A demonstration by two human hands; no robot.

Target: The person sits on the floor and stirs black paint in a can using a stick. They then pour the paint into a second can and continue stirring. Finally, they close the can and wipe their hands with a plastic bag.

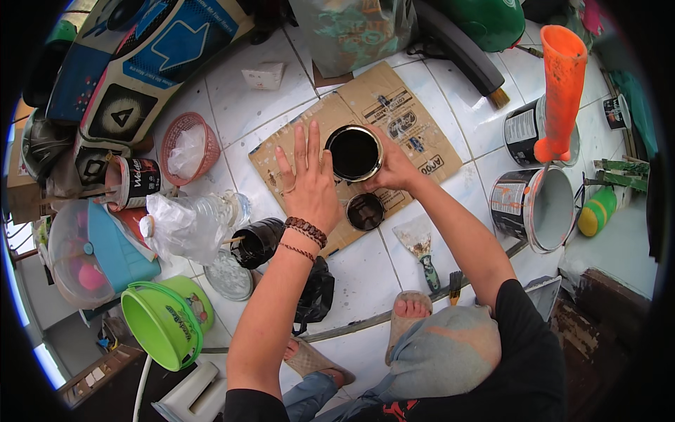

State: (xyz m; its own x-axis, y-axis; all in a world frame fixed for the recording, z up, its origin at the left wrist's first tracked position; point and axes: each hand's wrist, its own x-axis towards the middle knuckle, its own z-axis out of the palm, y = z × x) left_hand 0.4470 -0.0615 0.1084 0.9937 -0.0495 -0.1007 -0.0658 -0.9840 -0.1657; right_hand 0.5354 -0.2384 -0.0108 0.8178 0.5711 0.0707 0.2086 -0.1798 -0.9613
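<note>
An uncovered can of black paint (354, 153) stands on a flattened cardboard sheet (436, 144), filled with dark, glossy liquid. My right hand (394, 163) is wrapped round the can's right side, its fingertips partly hidden behind the can. Just left of the rim is my left hand (309, 179), fingers stretched out and holding nothing; whether its edge touches the can I cannot tell. Close below the can lies a round lid (365, 211) with a dark-smeared face. A black-coated cup (257, 243) with a thin stick in it sits beside my left forearm.
A putty knife (426, 264) and a small brush (455, 287) lie near my right foot. Paint buckets (503, 200) and an orange tube (562, 91) stand at right. To the left are a pink basket (209, 151), a plastic bottle (204, 218) and a green bucket (151, 327).
</note>
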